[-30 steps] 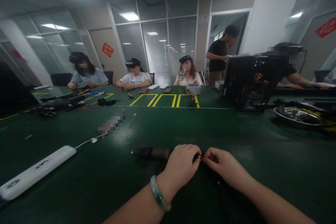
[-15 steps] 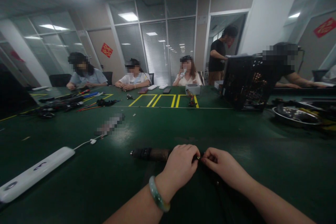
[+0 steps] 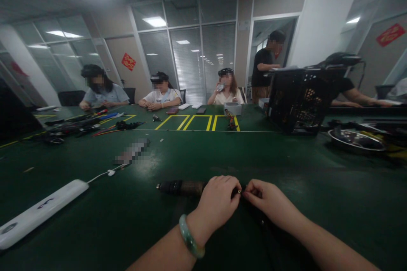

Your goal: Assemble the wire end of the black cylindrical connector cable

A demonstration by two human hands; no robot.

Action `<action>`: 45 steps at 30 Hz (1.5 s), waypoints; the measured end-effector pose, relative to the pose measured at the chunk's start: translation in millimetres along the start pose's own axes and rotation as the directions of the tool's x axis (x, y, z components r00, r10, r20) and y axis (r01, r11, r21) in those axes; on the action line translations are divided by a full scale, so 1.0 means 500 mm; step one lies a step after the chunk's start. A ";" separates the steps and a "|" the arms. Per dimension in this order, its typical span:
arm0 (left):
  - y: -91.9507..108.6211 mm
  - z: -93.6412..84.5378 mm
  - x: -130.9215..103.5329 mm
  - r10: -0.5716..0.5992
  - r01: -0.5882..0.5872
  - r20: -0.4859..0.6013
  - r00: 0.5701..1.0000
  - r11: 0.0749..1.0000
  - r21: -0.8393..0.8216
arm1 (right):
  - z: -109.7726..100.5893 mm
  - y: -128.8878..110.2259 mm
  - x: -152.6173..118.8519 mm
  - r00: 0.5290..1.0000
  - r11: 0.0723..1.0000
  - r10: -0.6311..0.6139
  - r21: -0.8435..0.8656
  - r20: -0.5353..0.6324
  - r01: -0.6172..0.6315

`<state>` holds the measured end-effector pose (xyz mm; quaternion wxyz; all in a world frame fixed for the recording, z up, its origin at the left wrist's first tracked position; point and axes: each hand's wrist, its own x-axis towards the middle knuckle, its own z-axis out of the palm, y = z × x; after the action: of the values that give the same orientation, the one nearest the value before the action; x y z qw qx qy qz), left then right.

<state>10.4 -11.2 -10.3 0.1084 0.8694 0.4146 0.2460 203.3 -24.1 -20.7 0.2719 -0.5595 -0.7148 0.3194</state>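
A dark, cylindrical tool like an electric screwdriver (image 3: pixel 187 187) lies on the green table, its metal tip pointing left. My left hand (image 3: pixel 219 199), with a green bangle at the wrist, covers the tool's right end. Its thumb and fingers close around a small brass-coloured piece (image 3: pixel 239 192) that shows at the fingertips. Close beside it, my right hand (image 3: pixel 262 194) is pinched shut; what its fingertips hold is hidden. Below the hands, a dark strip or cable (image 3: pixel 262 222) runs toward the table's near edge, hard to make out in shadow.
A white power bank-like bar (image 3: pixel 44 211) with a cable to a phone (image 3: pixel 132 151) lies left. Cables and tools (image 3: pixel 73 125) are piled farther back. A black computer case (image 3: pixel 295 101) and metal bowl (image 3: pixel 356 140) stand right. Several people sit or stand beyond.
The view has shifted very slightly. My hands and the tool keep almost the same position and grip.
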 end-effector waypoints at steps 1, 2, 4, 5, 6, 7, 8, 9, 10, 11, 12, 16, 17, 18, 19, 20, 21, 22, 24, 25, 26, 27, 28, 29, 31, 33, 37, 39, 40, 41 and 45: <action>0.000 0.001 0.000 -0.007 0.007 -0.003 1.000 1.000 -0.001 | 0.001 0.001 0.001 1.000 1.000 -0.001 0.002 -0.002 0.001; -0.001 0.001 0.000 -0.017 0.017 -0.004 1.000 1.000 -0.002 | 0.001 0.002 0.001 1.000 1.000 -0.001 0.005 -0.001 0.001; -0.001 0.001 0.000 -0.035 0.035 0.000 0.999 0.999 0.001 | 0.002 0.003 0.001 1.000 1.000 0.002 0.010 0.005 -0.002; -0.001 0.001 0.000 -0.038 0.038 0.006 0.999 0.999 0.007 | 0.002 0.003 0.001 1.000 1.000 0.005 0.010 0.006 -0.005; -0.001 0.001 0.000 -0.036 0.036 0.013 0.999 0.999 0.013 | 0.002 0.003 0.000 1.000 1.000 0.007 0.010 0.008 -0.007; -0.001 0.000 0.000 -0.031 0.030 0.020 0.999 0.999 0.019 | 0.001 0.003 0.000 1.000 1.000 0.009 0.009 0.008 -0.009; 0.000 0.000 0.000 -0.026 0.026 0.024 0.999 0.999 0.022 | 0.001 0.003 0.000 1.000 1.000 0.011 0.008 0.009 -0.011; 0.000 -0.001 0.000 -0.021 0.021 0.025 0.999 1.000 0.022 | 0.000 0.003 0.000 1.000 1.000 0.012 0.006 0.008 -0.012; 0.000 -0.001 0.000 -0.017 0.017 0.025 1.000 1.000 0.020 | 0.000 0.003 0.000 1.000 1.000 0.012 0.005 0.008 -0.012; -0.001 -0.001 0.000 -0.014 0.013 0.021 1.000 1.000 0.017 | 0.000 0.003 0.000 1.000 1.000 0.011 0.004 0.010 -0.011; -0.001 -0.001 0.000 -0.009 0.009 0.017 1.000 1.000 0.014 | 0.000 0.002 0.000 1.000 1.000 0.010 0.004 0.010 -0.010; -0.002 0.002 0.000 0.001 -0.001 0.008 1.000 1.000 0.004 | 0.001 -0.001 -0.001 1.000 1.000 0.025 0.006 0.011 -0.025; -0.002 0.004 0.001 -0.001 0.001 0.007 1.000 1.000 0.001 | 0.002 -0.002 -0.002 1.000 1.000 0.030 0.003 0.008 -0.030; -0.003 0.005 0.001 -0.003 0.003 0.006 1.000 1.000 -0.001 | 0.002 -0.003 -0.002 0.999 0.999 0.034 -0.002 0.006 -0.034; -0.003 0.006 0.001 -0.004 0.004 0.004 1.000 1.000 -0.003 | 0.002 -0.004 -0.002 0.999 0.999 0.038 -0.006 0.003 -0.038; -0.003 0.006 0.001 -0.004 0.004 0.003 1.000 1.000 -0.004 | 0.003 -0.005 -0.003 0.999 0.999 0.040 -0.009 0.002 -0.040; -0.003 0.007 0.001 -0.004 0.004 0.002 1.000 1.000 -0.003 | 0.003 -0.006 -0.003 0.999 0.999 0.042 -0.008 0.003 -0.042; -0.003 0.007 0.002 -0.004 0.004 0.001 1.000 1.000 -0.002 | 0.002 -0.006 -0.003 0.999 0.999 0.042 -0.006 0.003 -0.042; -0.003 0.006 0.002 0.000 0.000 0.002 1.000 1.000 0.001 | 0.002 -0.007 -0.003 0.999 0.999 0.041 0.000 0.005 -0.041; -0.003 0.005 0.002 0.002 -0.002 0.003 1.000 1.000 0.003 | 0.002 -0.006 -0.003 0.999 0.999 0.038 0.003 0.007 -0.038; -0.002 0.004 0.002 0.002 -0.002 0.004 1.000 1.000 0.006 | 0.002 -0.006 -0.002 0.999 0.999 0.034 0.004 0.007 -0.034; -0.002 0.003 0.002 -0.002 0.002 0.004 1.000 1.000 0.010 | 0.002 -0.005 -0.002 1.000 1.000 0.029 0.002 0.007 -0.029; -0.001 0.003 0.002 -0.010 0.010 0.003 1.000 1.000 0.015 | 0.002 -0.005 -0.002 1.000 1.000 0.024 -0.002 0.004 -0.024; 0.000 0.002 0.002 -0.021 0.021 0.000 1.000 1.000 0.022 | 0.002 -0.005 -0.002 1.000 1.000 0.018 -0.007 0.001 -0.018; 0.001 0.001 0.002 -0.039 0.039 0.000 0.999 0.999 0.031 | 0.002 -0.005 -0.002 1.000 1.000 0.010 -0.013 -0.006 -0.010; 0.002 0.000 0.002 -0.037 0.037 0.012 0.999 0.999 0.026 | 0.001 -0.006 -0.003 1.000 1.000 0.015 -0.011 -0.005 -0.015; 0.002 -0.004 0.001 -0.022 0.022 0.023 0.999 1.000 0.011 | -0.002 -0.011 -0.005 0.999 0.999 0.037 -0.015 0.002 -0.037; 0.003 -0.005 0.001 -0.013 0.013 0.021 1.000 1.000 0.013 | -0.002 -0.013 -0.005 1.000 0.999 0.029 -0.018 -0.004 -0.029; 0.003 -0.005 0.000 -0.006 0.006 0.024 1.000 1.000 0.013 | -0.002 -0.013 -0.005 1.000 1.000 0.024 -0.016 -0.004 -0.024; 0.003 -0.005 0.000 -0.001 0.001 0.028 1.000 1.000 0.013 | -0.002 -0.013 -0.005 1.000 1.000 0.021 -0.013 -0.004 -0.021; 0.001 -0.003 0.000 -0.002 0.001 0.042 0.999 1.000 0.018 | -0.002 -0.013 -0.005 1.000 1.000 0.031 -0.003 0.000 -0.031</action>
<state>9.8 -11.7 -8.8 0.1095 0.8751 0.4149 0.2237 200.7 -27.2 -15.3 0.2660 -0.5711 -0.7065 0.3224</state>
